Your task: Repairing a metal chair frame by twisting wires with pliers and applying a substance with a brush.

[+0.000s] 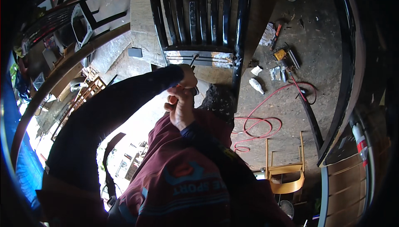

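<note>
A glossy black slatted chair frame lies on a wooden board. Its crossbar has scuffed pale patches and dark grooves. My left hand is closed just below that bar, with a thin metal tool rising from it toward a small fitting on the bar. My right hand, fingers curled, is directly below and against the left; what it grips is mostly hidden. My maroon garment fills the lower middle, beside a dark speckled shape.
On the right floor are an orange-handled tool, a yellow power tool, a white bottle, a coiled red hose and a light wooden chair. Stacked furniture and blue sheeting are at left. A curved dark frame stands at right.
</note>
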Demonstrator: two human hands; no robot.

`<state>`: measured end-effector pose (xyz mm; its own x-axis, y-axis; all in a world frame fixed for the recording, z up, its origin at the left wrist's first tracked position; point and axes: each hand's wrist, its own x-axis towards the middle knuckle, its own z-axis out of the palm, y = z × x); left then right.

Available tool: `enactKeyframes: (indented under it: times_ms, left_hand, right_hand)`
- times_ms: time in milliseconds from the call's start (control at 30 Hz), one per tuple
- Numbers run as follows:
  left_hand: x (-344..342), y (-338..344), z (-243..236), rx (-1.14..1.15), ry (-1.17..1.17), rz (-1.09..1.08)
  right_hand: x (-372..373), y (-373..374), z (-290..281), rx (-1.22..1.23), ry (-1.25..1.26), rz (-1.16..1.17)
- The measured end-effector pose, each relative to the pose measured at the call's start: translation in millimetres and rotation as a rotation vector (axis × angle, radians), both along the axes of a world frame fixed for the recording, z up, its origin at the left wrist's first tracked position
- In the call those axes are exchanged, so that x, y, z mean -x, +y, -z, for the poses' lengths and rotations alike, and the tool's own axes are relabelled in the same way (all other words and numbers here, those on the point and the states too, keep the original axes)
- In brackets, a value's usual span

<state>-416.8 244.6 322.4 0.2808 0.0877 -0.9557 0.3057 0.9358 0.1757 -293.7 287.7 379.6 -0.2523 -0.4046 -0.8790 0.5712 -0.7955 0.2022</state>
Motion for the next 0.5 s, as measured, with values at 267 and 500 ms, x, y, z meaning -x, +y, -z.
enactKeyframes:
  times_ms: [267,500]
  left_hand:
    - [-75,-105,-108,0.142,-0.293,-1.827]
    - [-142,-73,-54,-0.117,-0.636,-2.430]
  right_hand:
    - [7,24,13,0.095,0.016,-0.313]
    - [68,64,-3,0.082,0.072,-0.863]
